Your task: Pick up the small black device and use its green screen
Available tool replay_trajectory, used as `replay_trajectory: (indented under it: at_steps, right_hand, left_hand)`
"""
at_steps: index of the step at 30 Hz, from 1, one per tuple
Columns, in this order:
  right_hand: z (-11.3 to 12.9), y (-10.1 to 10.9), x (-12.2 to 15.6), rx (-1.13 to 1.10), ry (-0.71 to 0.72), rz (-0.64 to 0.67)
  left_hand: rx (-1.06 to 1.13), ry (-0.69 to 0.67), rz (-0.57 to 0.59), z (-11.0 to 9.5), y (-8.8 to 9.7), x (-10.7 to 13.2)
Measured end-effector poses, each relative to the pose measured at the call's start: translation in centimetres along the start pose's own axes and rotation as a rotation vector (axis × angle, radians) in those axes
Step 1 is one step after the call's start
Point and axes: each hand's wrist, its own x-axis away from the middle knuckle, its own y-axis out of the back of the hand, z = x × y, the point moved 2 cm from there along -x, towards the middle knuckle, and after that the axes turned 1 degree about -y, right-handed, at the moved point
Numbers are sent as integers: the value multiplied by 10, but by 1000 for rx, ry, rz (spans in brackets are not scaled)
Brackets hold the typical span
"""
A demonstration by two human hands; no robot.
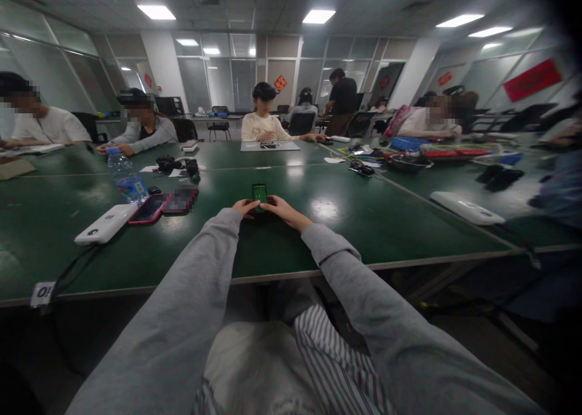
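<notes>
Both my arms, in grey sleeves, stretch forward over a dark green table (345, 221). My left hand (246, 208) and my right hand (282, 209) meet at a small phone (260, 194) with a lit green screen. Fingers of both hands curl round the phone's near end and hold it just above or on the tabletop. The far end of the phone sticks out beyond my fingers.
To the left lie a white power bank (105, 223) with a cable, a red phone (148, 209), another phone (180, 199) and a water bottle (128, 179). A white device (467, 208) lies at right. Several people sit round the far tables amid clutter.
</notes>
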Motion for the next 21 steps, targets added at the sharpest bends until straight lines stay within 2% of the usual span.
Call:
replay_trajectory:
  at_steps: [10, 21]
  right_hand:
    - [1, 0, 1, 28, -15, -2]
    - [-1, 1, 0, 46, 0, 3]
  left_hand:
    - [-27, -42, 19, -1, 0, 2]
    - [-34, -18, 5, -4, -1, 5]
